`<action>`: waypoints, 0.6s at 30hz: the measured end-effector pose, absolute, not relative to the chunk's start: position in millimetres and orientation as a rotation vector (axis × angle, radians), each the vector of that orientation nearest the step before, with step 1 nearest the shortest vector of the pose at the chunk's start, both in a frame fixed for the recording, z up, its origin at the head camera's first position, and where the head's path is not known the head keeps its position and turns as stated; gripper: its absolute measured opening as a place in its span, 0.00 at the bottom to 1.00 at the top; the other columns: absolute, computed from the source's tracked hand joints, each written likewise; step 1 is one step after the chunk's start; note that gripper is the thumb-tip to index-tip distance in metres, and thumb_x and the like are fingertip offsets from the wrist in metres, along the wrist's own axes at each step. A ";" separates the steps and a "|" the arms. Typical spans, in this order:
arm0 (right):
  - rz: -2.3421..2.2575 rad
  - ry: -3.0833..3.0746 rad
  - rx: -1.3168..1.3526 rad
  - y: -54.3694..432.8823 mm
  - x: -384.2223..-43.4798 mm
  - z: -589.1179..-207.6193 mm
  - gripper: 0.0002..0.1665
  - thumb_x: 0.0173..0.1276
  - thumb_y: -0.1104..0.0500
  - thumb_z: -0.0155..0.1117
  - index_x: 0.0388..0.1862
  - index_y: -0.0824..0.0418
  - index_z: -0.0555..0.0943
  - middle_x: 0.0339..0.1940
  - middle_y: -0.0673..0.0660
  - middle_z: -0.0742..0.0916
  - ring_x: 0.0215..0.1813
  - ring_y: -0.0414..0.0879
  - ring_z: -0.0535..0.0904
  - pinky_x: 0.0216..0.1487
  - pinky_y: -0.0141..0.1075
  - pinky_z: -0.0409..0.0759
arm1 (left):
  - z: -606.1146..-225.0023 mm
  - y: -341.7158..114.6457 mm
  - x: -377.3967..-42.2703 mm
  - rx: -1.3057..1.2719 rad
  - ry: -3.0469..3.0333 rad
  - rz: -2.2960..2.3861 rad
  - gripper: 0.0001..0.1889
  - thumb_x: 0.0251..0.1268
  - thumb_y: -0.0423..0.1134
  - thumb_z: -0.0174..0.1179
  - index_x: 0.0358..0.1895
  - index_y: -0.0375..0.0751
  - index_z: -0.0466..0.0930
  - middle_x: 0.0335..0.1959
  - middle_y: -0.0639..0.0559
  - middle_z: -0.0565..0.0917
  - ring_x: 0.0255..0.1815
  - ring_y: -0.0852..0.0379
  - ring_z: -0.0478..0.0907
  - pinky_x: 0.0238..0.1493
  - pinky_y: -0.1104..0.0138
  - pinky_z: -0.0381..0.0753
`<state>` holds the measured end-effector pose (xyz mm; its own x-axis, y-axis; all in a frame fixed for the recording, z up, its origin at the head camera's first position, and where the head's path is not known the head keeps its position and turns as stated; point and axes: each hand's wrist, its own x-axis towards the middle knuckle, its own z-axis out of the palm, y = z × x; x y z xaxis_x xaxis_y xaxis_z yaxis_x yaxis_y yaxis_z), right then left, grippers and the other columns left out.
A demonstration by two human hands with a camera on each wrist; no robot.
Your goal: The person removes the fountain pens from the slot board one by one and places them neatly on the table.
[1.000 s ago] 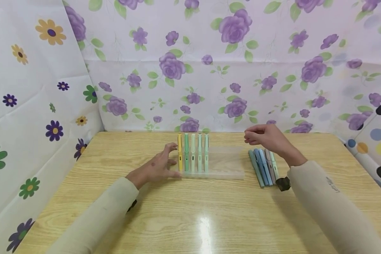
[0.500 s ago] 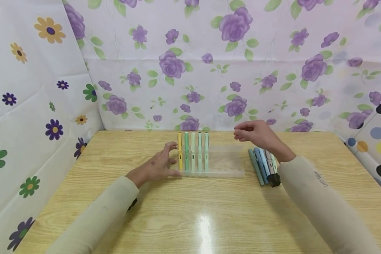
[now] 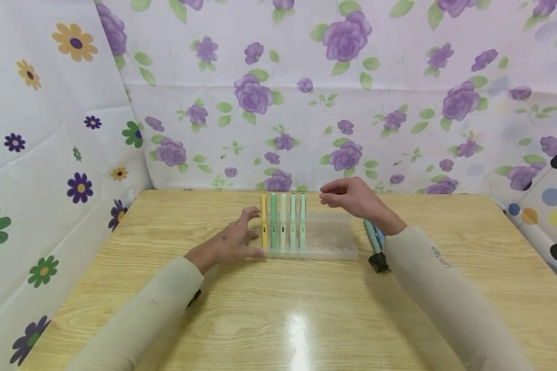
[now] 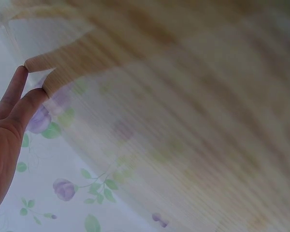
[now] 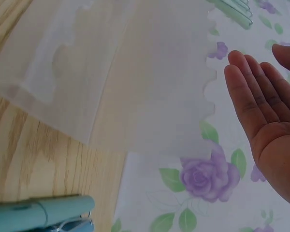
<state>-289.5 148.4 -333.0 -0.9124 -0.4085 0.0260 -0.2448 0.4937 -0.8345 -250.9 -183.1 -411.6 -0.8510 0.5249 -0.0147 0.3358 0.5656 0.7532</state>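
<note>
A clear plastic pen stand (image 3: 331, 253) sits mid-table, with several upright pens in its left part: a yellow pen (image 3: 264, 221), a green pen (image 3: 273, 221) and paler green ones. My left hand (image 3: 229, 243) holds the stand's left end, thumb at the front ledge and index finger near the upper edge. In the left wrist view, two fingertips touch a glossy, see-through surface. Above the stand's right part hovers my right hand (image 3: 355, 198), holding nothing. The right wrist view shows its fingers fairly straight and the thumb apart, beside the stand's notched edge (image 5: 210, 92).
Loose pens lie right of the stand, mostly hidden by my right forearm; a teal pen (image 3: 373, 236) shows there, and in the right wrist view a teal pen (image 5: 38, 212) lies beside a blue one. Flowered cloth (image 3: 306, 129) hangs behind the wooden table (image 3: 241, 314).
My right hand has moved left from above the loose pens to above the stand's right part. Its sleeve now covers most of those pens. My left hand has stayed at the stand.
</note>
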 end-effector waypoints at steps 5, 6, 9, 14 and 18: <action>-1.378 2.557 -0.594 138.0 -291.3 -338.0 0.22 0.74 0.55 0.64 0.61 0.66 0.80 0.52 0.61 0.86 0.51 0.54 0.85 0.53 0.46 0.82 | -414.5 -182.8 -249.7 0.708 2.570 1.147 0.52 0.58 0.43 0.74 0.75 0.50 0.42 0.79 0.41 0.51 0.63 0.42 0.76 0.61 0.47 0.74; -1.371 2.558 -0.600 136.3 -291.6 -339.2 0.23 0.74 0.55 0.64 0.62 0.65 0.80 0.52 0.61 0.86 0.51 0.54 0.84 0.53 0.47 0.82 | -415.4 -182.7 -249.4 0.707 2.570 1.139 0.52 0.58 0.44 0.74 0.75 0.51 0.42 0.79 0.42 0.51 0.63 0.43 0.76 0.62 0.47 0.73; -1.362 2.563 -0.601 131.5 -293.1 -343.3 0.23 0.73 0.54 0.65 0.62 0.64 0.80 0.53 0.60 0.86 0.54 0.54 0.83 0.55 0.48 0.81 | -417.8 -182.2 -248.6 0.717 2.564 1.127 0.51 0.59 0.45 0.74 0.75 0.51 0.42 0.79 0.43 0.51 0.63 0.44 0.76 0.64 0.47 0.72; -1.350 2.570 -0.640 122.1 -297.0 -346.1 0.25 0.72 0.54 0.67 0.63 0.65 0.79 0.53 0.62 0.86 0.54 0.54 0.82 0.55 0.49 0.80 | -417.7 -182.1 -248.9 0.739 2.573 1.125 0.52 0.59 0.45 0.74 0.74 0.50 0.42 0.79 0.41 0.51 0.63 0.43 0.77 0.63 0.47 0.73; -1.345 2.591 -0.658 114.2 -300.7 -344.3 0.23 0.71 0.55 0.68 0.60 0.64 0.81 0.50 0.61 0.87 0.52 0.53 0.83 0.52 0.48 0.81 | -414.4 -183.6 -252.1 0.739 2.584 1.137 0.51 0.58 0.44 0.74 0.74 0.50 0.42 0.79 0.40 0.51 0.63 0.42 0.77 0.60 0.48 0.75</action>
<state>-300.7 114.2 -344.3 -0.8928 -0.4453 0.0681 -0.3120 0.5022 -0.8065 -252.1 -183.6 -414.4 -0.8483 0.5294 -0.0019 0.3564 0.5736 0.7375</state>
